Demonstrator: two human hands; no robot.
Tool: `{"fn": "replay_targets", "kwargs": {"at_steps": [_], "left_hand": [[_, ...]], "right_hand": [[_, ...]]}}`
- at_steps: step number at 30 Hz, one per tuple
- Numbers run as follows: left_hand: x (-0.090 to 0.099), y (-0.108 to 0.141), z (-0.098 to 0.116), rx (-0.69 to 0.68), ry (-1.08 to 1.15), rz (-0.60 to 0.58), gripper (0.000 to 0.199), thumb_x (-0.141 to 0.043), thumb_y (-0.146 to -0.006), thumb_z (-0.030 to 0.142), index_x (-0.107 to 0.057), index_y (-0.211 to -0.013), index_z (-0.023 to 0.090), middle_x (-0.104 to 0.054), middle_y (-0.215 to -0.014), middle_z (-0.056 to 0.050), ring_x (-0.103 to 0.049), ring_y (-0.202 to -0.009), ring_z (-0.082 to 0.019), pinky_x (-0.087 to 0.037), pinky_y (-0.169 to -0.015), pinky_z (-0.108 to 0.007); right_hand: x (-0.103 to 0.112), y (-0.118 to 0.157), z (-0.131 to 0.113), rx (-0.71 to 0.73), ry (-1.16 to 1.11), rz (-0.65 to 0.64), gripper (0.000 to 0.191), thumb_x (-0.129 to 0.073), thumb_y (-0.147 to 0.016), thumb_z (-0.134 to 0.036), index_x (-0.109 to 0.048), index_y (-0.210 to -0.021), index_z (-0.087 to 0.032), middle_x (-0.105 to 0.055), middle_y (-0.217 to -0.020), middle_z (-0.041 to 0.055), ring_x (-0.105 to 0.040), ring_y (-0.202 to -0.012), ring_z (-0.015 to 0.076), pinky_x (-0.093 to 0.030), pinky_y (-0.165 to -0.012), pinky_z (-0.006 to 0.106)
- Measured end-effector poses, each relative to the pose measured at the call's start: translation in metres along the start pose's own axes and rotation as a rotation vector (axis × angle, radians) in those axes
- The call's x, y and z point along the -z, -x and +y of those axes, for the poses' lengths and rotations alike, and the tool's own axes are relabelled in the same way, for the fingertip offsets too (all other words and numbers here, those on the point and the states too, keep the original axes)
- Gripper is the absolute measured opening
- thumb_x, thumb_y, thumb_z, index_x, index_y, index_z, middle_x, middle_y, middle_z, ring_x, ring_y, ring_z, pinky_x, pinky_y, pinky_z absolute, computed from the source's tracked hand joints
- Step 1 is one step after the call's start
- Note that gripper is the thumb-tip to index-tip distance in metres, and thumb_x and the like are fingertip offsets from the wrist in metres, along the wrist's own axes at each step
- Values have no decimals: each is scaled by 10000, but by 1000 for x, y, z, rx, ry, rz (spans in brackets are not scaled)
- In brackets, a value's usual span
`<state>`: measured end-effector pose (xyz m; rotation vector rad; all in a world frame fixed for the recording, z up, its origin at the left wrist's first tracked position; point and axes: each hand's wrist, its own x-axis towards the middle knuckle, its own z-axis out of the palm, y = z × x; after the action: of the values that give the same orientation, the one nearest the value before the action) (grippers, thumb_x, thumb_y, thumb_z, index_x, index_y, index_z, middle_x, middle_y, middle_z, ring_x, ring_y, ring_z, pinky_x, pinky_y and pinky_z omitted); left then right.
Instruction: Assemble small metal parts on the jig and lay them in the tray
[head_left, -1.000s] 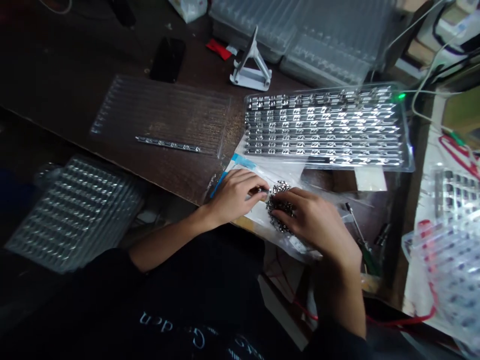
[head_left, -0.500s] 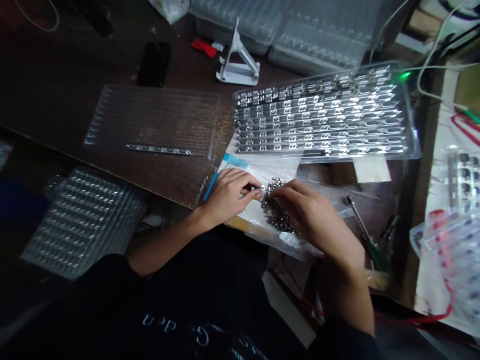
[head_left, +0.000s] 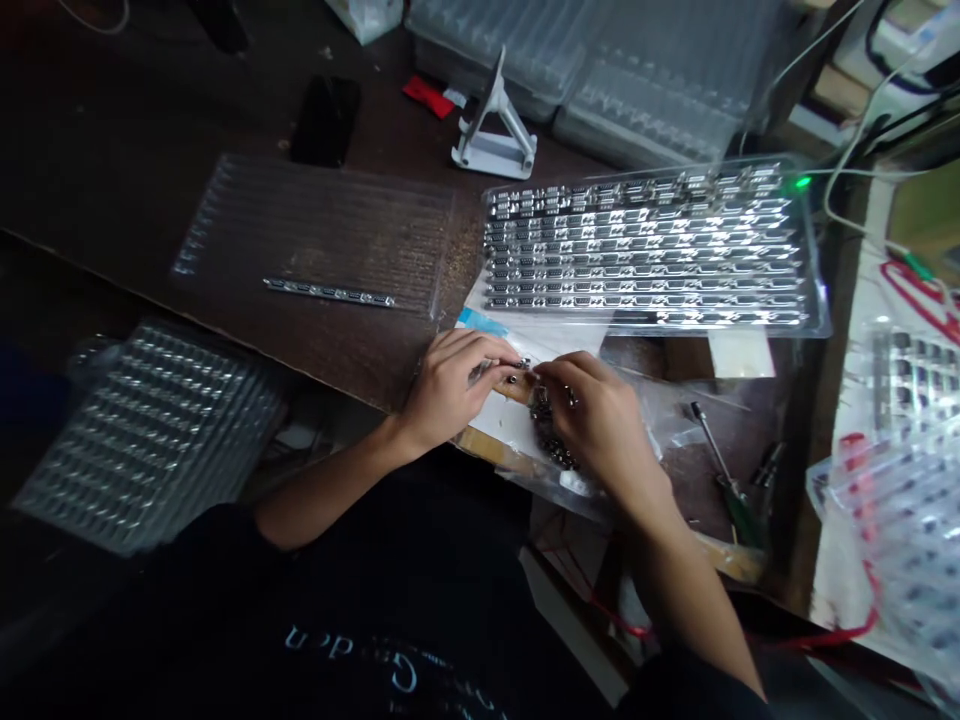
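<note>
My left hand [head_left: 454,388] is closed, pinching a small metal part [head_left: 523,364] between thumb and fingers. Close to its right, my right hand [head_left: 600,415] is closed too, its fingertips at that part; whatever they grip is too small to make out. Under and beside my right hand lies a pile of small metal pieces [head_left: 553,440] on white paper [head_left: 504,420]. Behind my hands, a clear tray [head_left: 645,250] holds rows of shiny metal connectors. Another clear tray [head_left: 322,230] at the left has one row of connectors [head_left: 330,292] along its near edge.
A white stand [head_left: 495,145] and a black phone [head_left: 326,120] are toward the back, before stacked clear trays [head_left: 495,50]. A green-handled screwdriver [head_left: 724,450] lies right of my hands. More stacked trays [head_left: 142,430] are at lower left, and others [head_left: 900,500] at the right.
My right hand's fingertips have moved left, from the pile of pieces to the part in my left hand. The whole view has shifted slightly.
</note>
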<state>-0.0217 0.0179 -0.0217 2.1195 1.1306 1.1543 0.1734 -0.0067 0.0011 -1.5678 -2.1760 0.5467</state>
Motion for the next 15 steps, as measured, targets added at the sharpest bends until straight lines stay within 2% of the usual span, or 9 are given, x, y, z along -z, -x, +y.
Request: {"fn": "replay_targets", "kwargs": {"at_steps": [3, 9, 13, 15], "left_hand": [[14, 2, -3, 22, -75, 19, 69, -681, -900, 208, -659, -965, 202, -753, -961, -17, -683, -934, -181, -476, -896, -331], [36, 8, -15, 92, -177, 13, 239, -713, -875, 228, -638, -1101, 209, -761, -1019, -18, -680, -988, -193, -466, -952, -351], [54, 3, -30, 94, -261, -9, 158, -666, -903, 230, -673, -1059, 213, -760, -1025, -13, -678, -977, -192, -462, -949, -357], [67, -3, -43, 91, -308, 16, 118, -625, -922, 227, -702, -1011, 213, -761, -1027, -15, -675, -983, -192, -465, -942, -353]], "right_hand": [[-11, -4, -4, 92, -55, -82, 234, -470, -974, -162, -680, -1077, -164, -681, -1008, 106, -660, -883, 216, -518, -769, 309], [-19, -2, -11, 211, 234, -110, 324, -402, -954, -76, -676, -1119, -123, -673, -1019, 136, -632, -868, 272, -511, -713, 363], [-11, -2, -13, 221, 180, -139, 367, -400, -953, -78, -664, -1197, -151, -677, -1003, 118, -642, -823, 255, -508, -665, 351], [-4, -2, -11, 211, 95, -102, 351, -440, -967, -132, -633, -1258, -165, -675, -1038, 115, -656, -851, 245, -521, -685, 348]]}}
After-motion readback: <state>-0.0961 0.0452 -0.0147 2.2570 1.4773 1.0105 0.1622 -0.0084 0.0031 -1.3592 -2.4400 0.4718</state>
